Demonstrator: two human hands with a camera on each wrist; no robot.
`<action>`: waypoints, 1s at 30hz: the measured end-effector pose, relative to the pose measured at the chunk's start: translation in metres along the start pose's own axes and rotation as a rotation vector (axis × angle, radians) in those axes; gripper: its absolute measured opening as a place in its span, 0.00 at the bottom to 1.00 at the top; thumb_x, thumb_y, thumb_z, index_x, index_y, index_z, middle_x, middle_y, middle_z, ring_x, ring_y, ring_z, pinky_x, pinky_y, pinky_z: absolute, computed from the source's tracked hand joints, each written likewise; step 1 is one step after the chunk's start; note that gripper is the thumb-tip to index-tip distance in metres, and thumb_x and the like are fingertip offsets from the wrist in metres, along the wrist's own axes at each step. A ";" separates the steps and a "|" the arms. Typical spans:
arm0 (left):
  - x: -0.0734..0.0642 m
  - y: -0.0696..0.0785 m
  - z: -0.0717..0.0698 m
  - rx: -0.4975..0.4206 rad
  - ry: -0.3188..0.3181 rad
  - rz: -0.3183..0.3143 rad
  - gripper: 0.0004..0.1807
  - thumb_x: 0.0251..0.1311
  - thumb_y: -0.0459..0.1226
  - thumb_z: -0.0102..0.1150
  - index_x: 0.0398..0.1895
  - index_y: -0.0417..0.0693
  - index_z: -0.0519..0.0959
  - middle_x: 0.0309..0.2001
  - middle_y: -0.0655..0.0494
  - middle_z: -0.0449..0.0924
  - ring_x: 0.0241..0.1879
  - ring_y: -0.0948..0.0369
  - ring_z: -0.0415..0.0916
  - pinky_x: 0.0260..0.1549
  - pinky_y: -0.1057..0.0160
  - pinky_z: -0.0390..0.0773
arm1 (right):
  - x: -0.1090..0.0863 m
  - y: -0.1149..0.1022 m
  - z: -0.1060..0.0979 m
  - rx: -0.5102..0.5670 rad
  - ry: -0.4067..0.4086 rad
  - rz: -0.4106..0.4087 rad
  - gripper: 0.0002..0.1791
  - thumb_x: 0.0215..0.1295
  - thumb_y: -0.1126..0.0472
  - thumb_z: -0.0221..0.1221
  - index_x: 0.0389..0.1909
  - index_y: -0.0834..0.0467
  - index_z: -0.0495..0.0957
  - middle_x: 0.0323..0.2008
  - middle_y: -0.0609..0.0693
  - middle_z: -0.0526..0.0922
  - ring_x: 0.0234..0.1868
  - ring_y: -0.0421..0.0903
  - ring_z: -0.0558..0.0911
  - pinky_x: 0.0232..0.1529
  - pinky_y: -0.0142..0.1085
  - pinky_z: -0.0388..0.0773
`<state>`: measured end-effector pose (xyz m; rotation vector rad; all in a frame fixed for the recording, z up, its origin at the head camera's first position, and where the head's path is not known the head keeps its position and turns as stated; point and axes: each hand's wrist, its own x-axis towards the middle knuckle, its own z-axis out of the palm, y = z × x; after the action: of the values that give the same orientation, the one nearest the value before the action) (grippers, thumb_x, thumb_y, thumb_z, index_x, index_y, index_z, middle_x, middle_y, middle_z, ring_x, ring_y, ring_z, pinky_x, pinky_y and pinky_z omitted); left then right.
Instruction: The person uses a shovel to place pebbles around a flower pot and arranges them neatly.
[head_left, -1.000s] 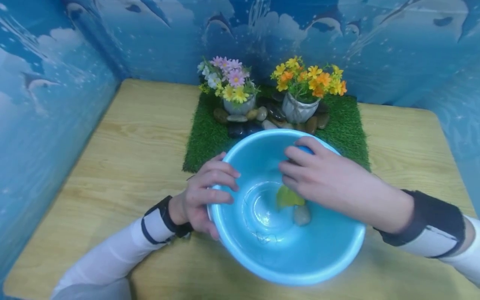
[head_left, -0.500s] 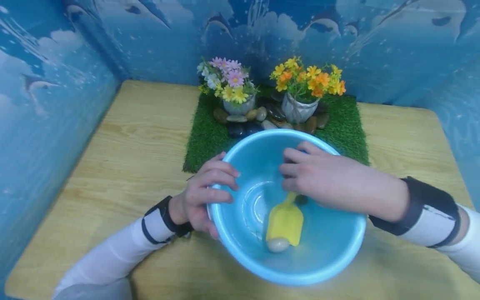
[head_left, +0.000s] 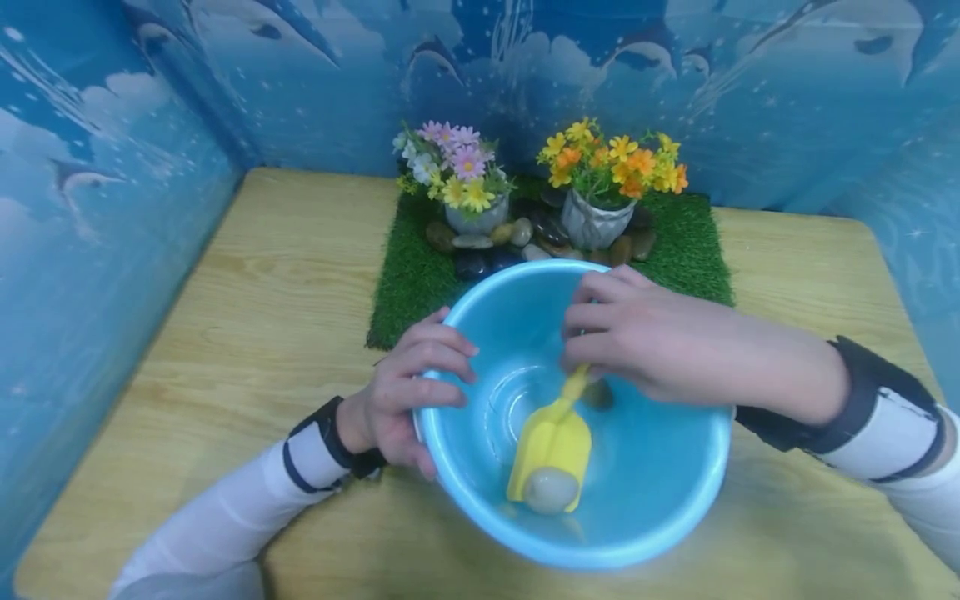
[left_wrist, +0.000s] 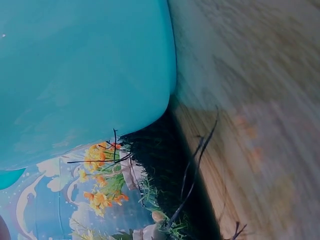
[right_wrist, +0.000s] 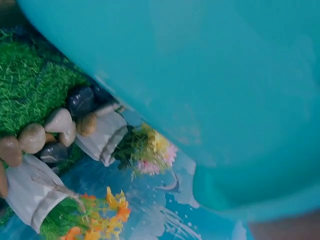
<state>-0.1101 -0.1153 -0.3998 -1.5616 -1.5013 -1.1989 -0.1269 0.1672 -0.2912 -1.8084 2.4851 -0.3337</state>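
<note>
A light blue plastic basin (head_left: 637, 552) stands on the table in the head view. My left hand (head_left: 412, 387) grips its left rim, fingers over the edge and thumb outside. Inside the basin, my right hand (head_left: 641, 337) holds a yellow toy shovel (head_left: 553, 437) by its handle, blade pointing down toward me. A pale rounded stone (head_left: 551, 490) lies on the blade's end. Below the right fingers, a darker stone (head_left: 598, 394) shows in the basin. Both wrist views are mostly filled by the basin wall (left_wrist: 85, 75), and the shovel is hidden there.
Behind the basin lies a green artificial grass mat (head_left: 693, 250). It bears a pot of pink and yellow flowers (head_left: 476, 218), a pot of orange flowers (head_left: 596, 221) and several smooth pebbles (head_left: 521, 232). Thin dark twigs (left_wrist: 200, 160) show near the left wrist.
The shovel blade has come out from under my right hand and swung toward the basin's near side. The pale stone has gone from beside the blade onto it. My left hand stays put.
</note>
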 end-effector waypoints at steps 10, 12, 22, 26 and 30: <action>0.001 0.000 0.002 0.009 0.015 0.009 0.31 0.67 0.66 0.46 0.36 0.46 0.76 0.39 0.45 0.78 0.49 0.46 0.72 0.70 0.44 0.55 | -0.018 0.011 -0.017 0.092 0.095 0.009 0.14 0.60 0.59 0.67 0.45 0.41 0.81 0.46 0.33 0.78 0.48 0.39 0.68 0.46 0.39 0.67; 0.002 0.000 0.002 0.009 0.016 0.009 0.31 0.67 0.65 0.46 0.35 0.46 0.75 0.39 0.45 0.78 0.49 0.46 0.72 0.70 0.44 0.55 | -0.023 0.014 -0.021 0.114 0.123 0.010 0.14 0.62 0.59 0.66 0.47 0.41 0.81 0.46 0.32 0.78 0.48 0.38 0.68 0.46 0.36 0.68; 0.002 0.002 0.002 0.000 0.023 -0.002 0.31 0.67 0.65 0.46 0.35 0.46 0.75 0.39 0.45 0.78 0.50 0.46 0.71 0.70 0.45 0.55 | -0.044 0.027 -0.030 0.059 0.222 0.083 0.15 0.69 0.59 0.60 0.56 0.53 0.81 0.45 0.38 0.81 0.46 0.39 0.69 0.43 0.31 0.67; 0.002 0.002 0.003 0.002 0.020 -0.005 0.31 0.67 0.65 0.46 0.35 0.47 0.75 0.39 0.45 0.78 0.50 0.46 0.71 0.70 0.45 0.55 | -0.051 0.030 -0.035 -0.039 0.290 0.192 0.12 0.67 0.63 0.62 0.50 0.59 0.83 0.41 0.47 0.83 0.43 0.44 0.69 0.41 0.36 0.64; 0.002 0.002 0.003 0.000 0.017 -0.007 0.31 0.67 0.65 0.46 0.36 0.47 0.75 0.39 0.45 0.78 0.50 0.46 0.71 0.70 0.45 0.55 | -0.059 0.033 -0.043 -0.147 0.321 0.363 0.12 0.63 0.71 0.63 0.47 0.63 0.83 0.40 0.55 0.82 0.43 0.54 0.70 0.40 0.44 0.63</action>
<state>-0.1083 -0.1123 -0.3985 -1.5435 -1.4978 -1.2130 -0.1460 0.2391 -0.2611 -1.3913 3.0626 -0.4598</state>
